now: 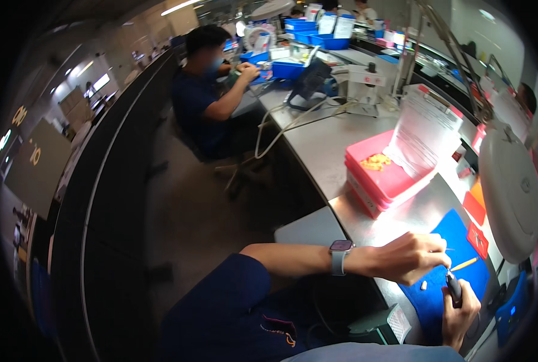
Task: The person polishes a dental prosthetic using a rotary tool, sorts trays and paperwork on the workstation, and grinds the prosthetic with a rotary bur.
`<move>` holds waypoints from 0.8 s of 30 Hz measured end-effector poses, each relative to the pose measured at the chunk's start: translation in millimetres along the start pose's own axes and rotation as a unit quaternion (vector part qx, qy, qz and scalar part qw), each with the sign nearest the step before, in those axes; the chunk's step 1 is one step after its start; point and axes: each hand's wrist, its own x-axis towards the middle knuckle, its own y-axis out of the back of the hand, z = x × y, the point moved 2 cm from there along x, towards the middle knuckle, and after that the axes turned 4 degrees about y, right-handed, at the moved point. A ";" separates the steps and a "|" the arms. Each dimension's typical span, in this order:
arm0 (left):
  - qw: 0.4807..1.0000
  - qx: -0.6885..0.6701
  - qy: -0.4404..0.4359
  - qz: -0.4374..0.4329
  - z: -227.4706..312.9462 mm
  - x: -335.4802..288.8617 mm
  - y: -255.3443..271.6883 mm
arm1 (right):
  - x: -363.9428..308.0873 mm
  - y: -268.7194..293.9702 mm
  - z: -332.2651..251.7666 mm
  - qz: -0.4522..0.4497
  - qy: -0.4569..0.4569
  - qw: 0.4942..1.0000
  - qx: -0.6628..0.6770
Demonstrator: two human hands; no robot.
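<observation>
My right hand [459, 314] is wrapped round a dark rotary handpiece [454, 291], which points up and away from me. My left hand [414, 256], with a watch [340, 256] on its wrist, is closed right at the handpiece's tip. A thin dark pin-like end pokes out by its fingers; whatever they pinch is mostly hidden. Both hands are over a blue mat [447, 235]. On the mat, a yellow pencil-like stick [464, 263] lies beyond the handpiece. A small pale piece [424, 285] rests just below my left hand.
Pink stacked trays [368, 196] hold small orange pieces [376, 161] and a sheet of paper [423, 130]. A white lamp head [510, 190] hangs at the right. A green box [381, 329] is close to my lap. Farther left, a co-worker [211, 96] sits at the bench.
</observation>
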 end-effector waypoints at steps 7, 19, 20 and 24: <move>0.998 -0.051 -0.037 0.013 6.7 -1.7 0.8 | -6.7 -4.5 8.4 -0.012 -0.020 1.000 -0.003; 0.996 0.015 -0.085 0.005 2.4 -1.7 3.4 | -4.5 -5.5 0.9 -0.025 -0.044 0.998 0.024; 0.997 0.011 -0.073 0.002 3.1 -1.9 5.0 | -4.5 -5.1 0.5 -0.023 -0.057 0.998 0.027; 0.999 0.010 -0.049 0.012 3.3 -3.8 -0.3 | -4.9 -4.1 2.2 -0.014 -0.057 0.998 0.020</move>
